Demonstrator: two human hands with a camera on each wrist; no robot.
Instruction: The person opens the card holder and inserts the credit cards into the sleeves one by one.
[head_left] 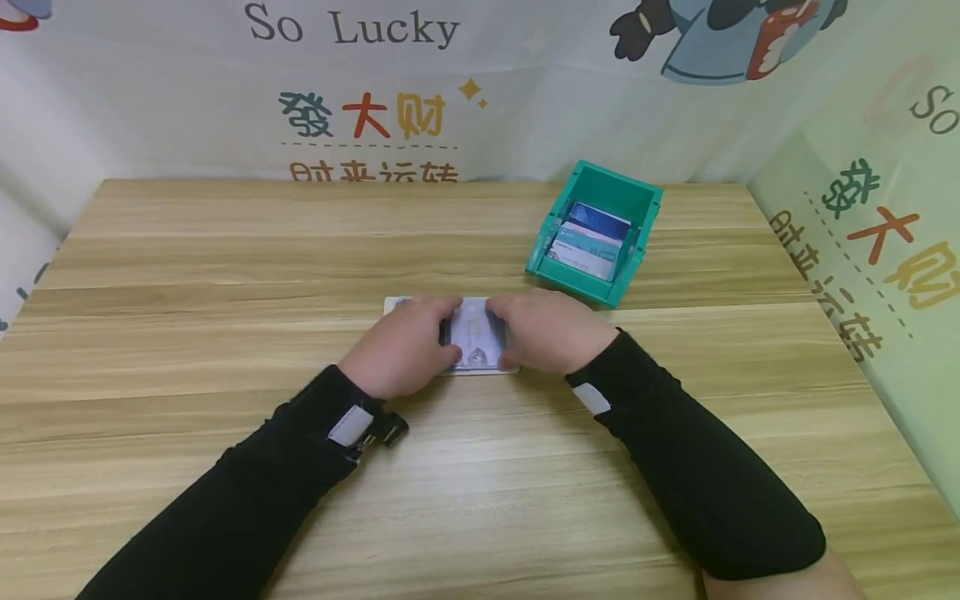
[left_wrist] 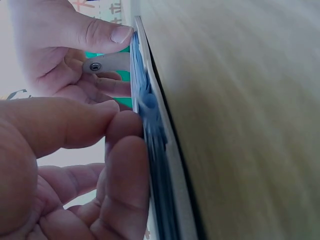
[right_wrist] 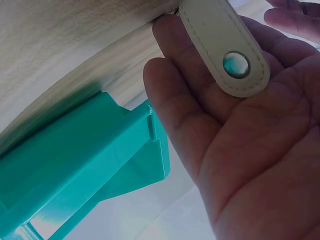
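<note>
A card holder [head_left: 476,333] with a pale cover and clear sleeves lies open on the table, a whitish card showing on its page. My left hand [head_left: 401,346] holds the page from the left, thumb at the near end and forefinger at the far end. From the right, my right hand [head_left: 558,329] grips it the same way. The left wrist view shows the stacked sleeves [left_wrist: 147,100] edge-on, with curled left fingers against them and the right thumb at the edge. A cream strap [right_wrist: 215,40] with a metal snap crosses the right fingers.
Behind my right hand stands a green bin [head_left: 573,287] with several cards [head_left: 592,242] inside, its front corner close to my knuckles. The wooden table [head_left: 225,275] meets a printed cloth [head_left: 525,125] at the back and at both sides.
</note>
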